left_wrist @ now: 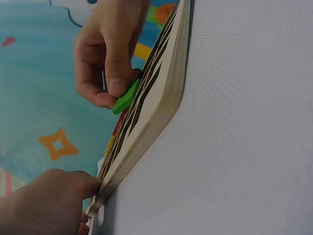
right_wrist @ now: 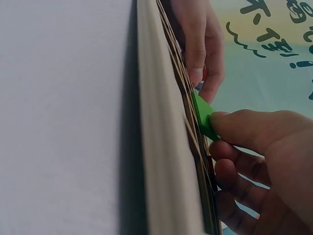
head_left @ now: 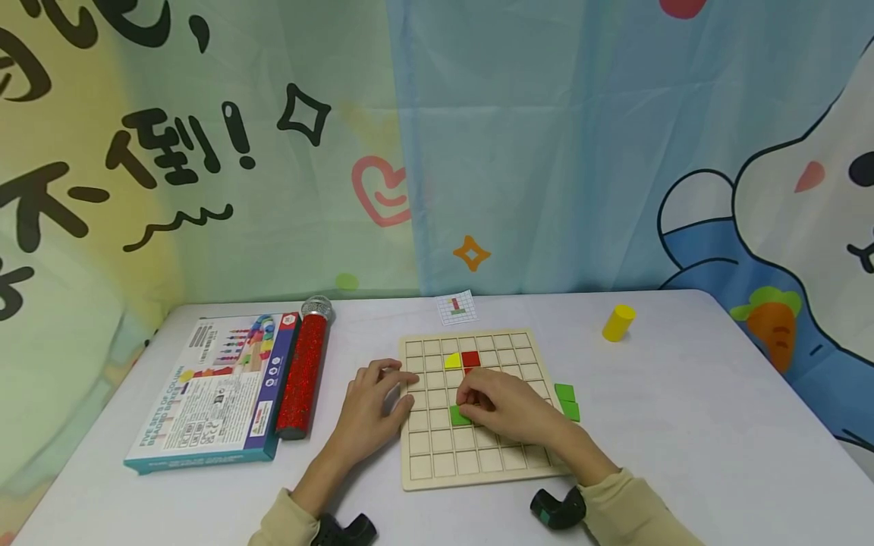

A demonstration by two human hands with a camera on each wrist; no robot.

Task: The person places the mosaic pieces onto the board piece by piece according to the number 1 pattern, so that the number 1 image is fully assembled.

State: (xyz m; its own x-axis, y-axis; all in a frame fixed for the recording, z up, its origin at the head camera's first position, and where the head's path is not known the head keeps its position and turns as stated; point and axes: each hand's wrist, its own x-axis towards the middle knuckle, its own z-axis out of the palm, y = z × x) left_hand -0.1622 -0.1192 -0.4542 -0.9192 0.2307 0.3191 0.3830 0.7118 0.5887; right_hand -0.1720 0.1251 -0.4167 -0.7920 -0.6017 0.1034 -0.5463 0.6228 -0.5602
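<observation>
A wooden grid board (head_left: 430,464) lies on the white table. My right hand (head_left: 508,408) is over its middle, pinching a green tile (head_left: 459,416) between thumb and fingers. In the right wrist view the green tile (right_wrist: 204,115) stands tilted against the board's surface. My left hand (head_left: 372,409) rests at the board's left edge, its fingertips and thumb touching the rim. Further up the grid sit a yellow tile (head_left: 452,361) and a red tile (head_left: 470,359). Another bit of red shows below, mostly hidden by my right hand.
Two green tiles (head_left: 565,392) lie just right of the board. A small pattern card (head_left: 456,308) lies behind it, and a yellow cylinder (head_left: 618,323) stands at the back right. To the left are a red glittery microphone (head_left: 300,379) and a flat printed box (head_left: 212,387).
</observation>
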